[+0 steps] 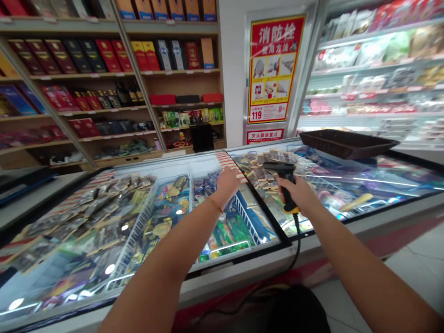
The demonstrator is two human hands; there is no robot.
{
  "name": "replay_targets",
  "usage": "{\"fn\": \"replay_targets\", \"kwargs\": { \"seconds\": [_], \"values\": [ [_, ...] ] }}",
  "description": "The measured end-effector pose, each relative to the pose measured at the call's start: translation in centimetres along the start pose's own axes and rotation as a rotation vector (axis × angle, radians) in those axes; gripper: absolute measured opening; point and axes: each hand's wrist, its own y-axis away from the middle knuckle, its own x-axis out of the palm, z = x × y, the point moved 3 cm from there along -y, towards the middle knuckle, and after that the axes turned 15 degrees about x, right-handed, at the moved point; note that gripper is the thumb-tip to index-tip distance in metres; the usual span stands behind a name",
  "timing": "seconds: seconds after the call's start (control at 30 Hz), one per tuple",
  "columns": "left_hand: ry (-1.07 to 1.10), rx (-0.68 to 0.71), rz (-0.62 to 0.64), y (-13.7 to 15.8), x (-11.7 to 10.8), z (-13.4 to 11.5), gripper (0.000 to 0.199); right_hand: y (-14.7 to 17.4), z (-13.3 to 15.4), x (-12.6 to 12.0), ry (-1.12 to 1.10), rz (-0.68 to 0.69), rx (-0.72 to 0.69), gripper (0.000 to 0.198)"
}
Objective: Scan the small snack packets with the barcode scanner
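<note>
1. The right hand (301,194) is wrapped around the grip of a black handheld scanner (287,174), its head pointing toward the left hand's side; a cable (297,231) hangs below that hand.
2. The left hand (229,181) is curled, beside the striped tape (226,160); its fingertips are hidden, so I cannot tell whether they pinch anything.
3. Below the left hand, green packets (225,231) lie in a white wire basket (247,216) within the freezer (239,274).
4. The scanner is already in hand, above the freezer; whether any packet has been read does not show, so what is left cannot be told.
5. Beyond the right hand, farther right, sits a brown tray (347,142); past the left hand stand stocked shelves (180,79).
</note>
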Motion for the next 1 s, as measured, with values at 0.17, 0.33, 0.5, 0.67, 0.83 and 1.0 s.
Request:
{"fn": "replay_targets", "kwargs": {
  "seconds": [0.17, 0.33, 0.5, 0.67, 0.83, 1.0],
  "values": [
    [-0.093, -0.224, 0.006, 7.0, -4.9, 9.5, 0.040, 0.6, -0.3, 9.2, 0.033, 0.135, 0.021, 0.031],
    [-0.332, -0.456, 0.144, 16.2, -11.2, 17.0, 0.041, 1.3, -0.5, 16.8, 0.067, 0.274, 0.015, 0.028],
    [-0.507, -0.711, 0.363, 25.5, -15.6, 20.5, 0.041, 1.8, -1.0, 21.3, 0.081, 0.357, 0.027, 0.023],
    [-0.420, -0.633, 0.422, 27.6, -14.1, 19.7, 0.043, 1.7, -2.4, 22.4, 0.058, 0.367, 0.071, 0.024],
    [-0.310, -0.435, 0.302, 21.0, -10.6, 17.4, 0.042, 0.8, -3.6, 21.2, 0.039, 0.335, 0.089, 0.026],
    [0.028, -0.528, 0.256, 13.0, -7.6, 17.1, 0.058, 0.8, -3.6, 19.9, 0.053, 0.286, 0.075, 0.024]
  ]
}}
